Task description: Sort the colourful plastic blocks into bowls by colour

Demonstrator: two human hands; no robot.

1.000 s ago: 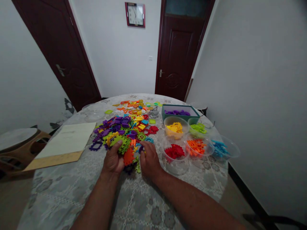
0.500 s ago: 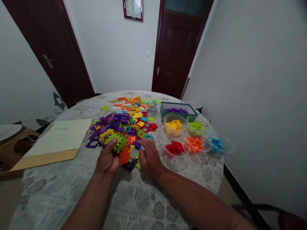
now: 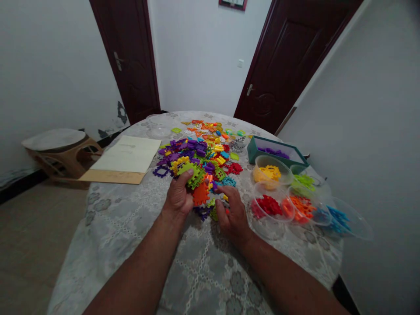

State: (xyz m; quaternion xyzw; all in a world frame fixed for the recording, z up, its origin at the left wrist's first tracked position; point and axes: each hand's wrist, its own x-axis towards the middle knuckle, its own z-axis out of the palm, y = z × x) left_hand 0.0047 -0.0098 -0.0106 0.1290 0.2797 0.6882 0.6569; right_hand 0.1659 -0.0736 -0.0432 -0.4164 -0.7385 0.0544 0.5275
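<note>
My left hand (image 3: 179, 197) is closed around several flat notched plastic building pieces. A green building piece (image 3: 193, 175) lies under the thumb, with a yellow building piece (image 3: 180, 163) behind it and an orange building piece (image 3: 200, 195) below. My right hand (image 3: 234, 216) is beside them, its thumb and forefinger apart. Small yellow and red bits show in that gap; whether they touch the fingers I cannot tell. A purple piece (image 3: 214, 186) sits just past the right fingertips. Beyond both hands spreads a mixed pile of building pieces (image 3: 183, 148), with dark purple ones (image 3: 202, 212) nearer me.
Clear bowls at the right hold sorted pieces: yellow (image 3: 271, 172), red (image 3: 269, 204), orange (image 3: 301, 207), green (image 3: 303, 180) and blue (image 3: 337, 218). Behind them a green box (image 3: 252, 151) contains purple pieces. A paper pad (image 3: 127, 155) lies left. A patterned cloth (image 3: 197, 271) covers the table.
My view has swung left and down, so the table sits further right. The right hand has drawn back from the purple piece, its fingers wider apart. My left hand keeps its pieces.
</note>
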